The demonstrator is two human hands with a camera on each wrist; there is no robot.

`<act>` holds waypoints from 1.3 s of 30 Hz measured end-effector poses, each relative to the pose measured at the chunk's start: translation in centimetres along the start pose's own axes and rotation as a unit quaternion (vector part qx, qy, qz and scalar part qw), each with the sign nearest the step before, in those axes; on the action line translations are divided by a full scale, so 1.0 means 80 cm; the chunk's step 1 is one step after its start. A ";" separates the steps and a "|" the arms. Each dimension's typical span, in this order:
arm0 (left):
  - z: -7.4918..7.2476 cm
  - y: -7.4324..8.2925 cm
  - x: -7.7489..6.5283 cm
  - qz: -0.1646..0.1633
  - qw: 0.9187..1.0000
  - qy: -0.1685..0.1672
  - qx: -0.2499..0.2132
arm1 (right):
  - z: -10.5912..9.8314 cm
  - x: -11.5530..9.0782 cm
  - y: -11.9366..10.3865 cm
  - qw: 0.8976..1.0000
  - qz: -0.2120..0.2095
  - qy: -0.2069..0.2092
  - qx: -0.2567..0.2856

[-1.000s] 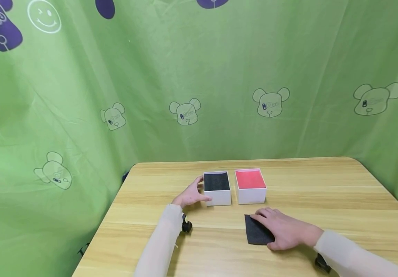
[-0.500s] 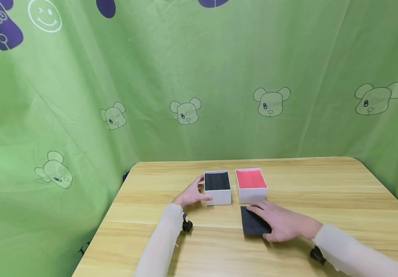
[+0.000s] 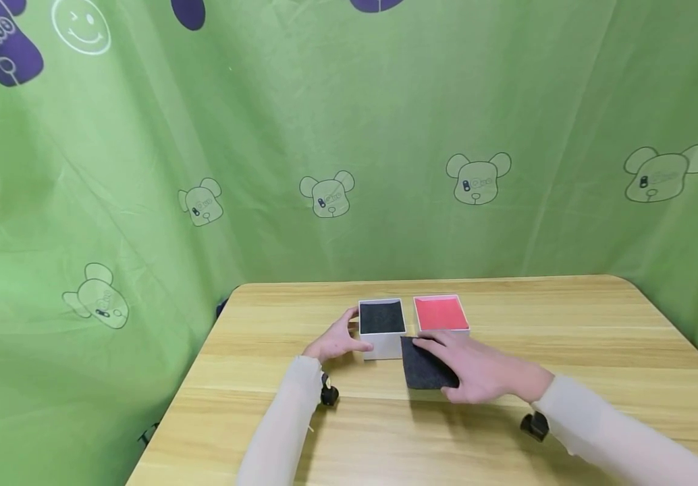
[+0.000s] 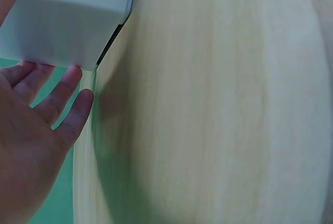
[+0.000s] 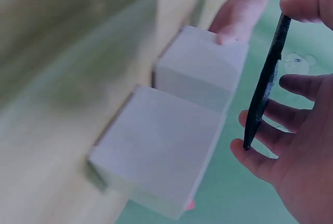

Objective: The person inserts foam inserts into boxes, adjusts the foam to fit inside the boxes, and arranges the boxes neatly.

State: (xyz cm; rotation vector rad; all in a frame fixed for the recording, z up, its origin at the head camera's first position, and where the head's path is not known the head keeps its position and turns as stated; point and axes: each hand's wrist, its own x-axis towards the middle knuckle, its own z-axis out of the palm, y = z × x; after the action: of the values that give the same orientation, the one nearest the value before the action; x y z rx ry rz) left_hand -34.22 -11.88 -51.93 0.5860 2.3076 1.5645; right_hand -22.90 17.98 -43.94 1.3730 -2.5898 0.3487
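In the head view, my left hand (image 3: 338, 339) holds the near left side of a white box (image 3: 383, 347), thumb on the front and fingers on the side. Black cloth (image 3: 381, 316) shows inside that box. My right hand (image 3: 481, 368) pinches a folded black cloth (image 3: 424, 365) by its edges, raised over the table just in front of the boxes. The right wrist view shows this cloth edge-on between thumb (image 5: 309, 6) and fingertips. A second white box (image 3: 446, 331), with pink cloth (image 3: 441, 314) inside, stands right of the first, its front partly hidden by my right hand.
Both boxes stand toward the back of a wooden table (image 3: 574, 344), a narrow gap between them. A green curtain (image 3: 385, 236) printed with bear heads hangs behind and beside the table. Black devices (image 3: 328, 393) are worn at both wrists.
My right hand has carried the folded black cloth up from the table, forward and left, toward the boxes. My left hand has stayed at the left box.
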 end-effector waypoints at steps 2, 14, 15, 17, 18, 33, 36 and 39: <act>0.000 0.000 0.000 -0.001 1.000 0.001 0.002 | -0.005 0.008 0.001 1.000 0.004 0.002 -0.004; 0.001 0.003 -0.002 -0.001 1.000 0.007 0.004 | -0.025 0.054 0.017 1.000 0.009 0.003 0.002; 0.000 0.003 -0.002 -0.001 1.000 0.007 0.003 | -0.026 0.058 0.018 1.000 0.016 -0.003 0.003; 0.000 0.003 -0.001 -0.001 1.000 0.007 0.000 | -0.028 0.066 0.020 0.999 0.035 -0.016 0.007; 0.000 0.002 -0.001 -0.001 1.000 0.006 -0.001 | -0.029 0.070 0.021 0.999 0.042 -0.022 0.009; 0.001 0.004 -0.006 -0.009 1.000 0.002 0.005 | -0.012 0.124 0.048 0.994 0.092 -0.052 0.027; 0.000 0.003 -0.004 -0.011 1.000 0.002 0.008 | -0.007 0.131 0.052 0.991 0.108 -0.069 0.032; -0.001 0.002 -0.003 -0.013 1.000 0.002 0.010 | -0.002 0.137 0.055 0.989 0.117 -0.083 0.038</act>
State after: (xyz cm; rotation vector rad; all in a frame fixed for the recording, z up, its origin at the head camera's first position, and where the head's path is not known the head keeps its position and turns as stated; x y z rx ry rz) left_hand -34.03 -11.97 -51.76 0.5549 2.3269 1.5336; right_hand -32.63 11.83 -41.32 1.1668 -2.9143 0.3862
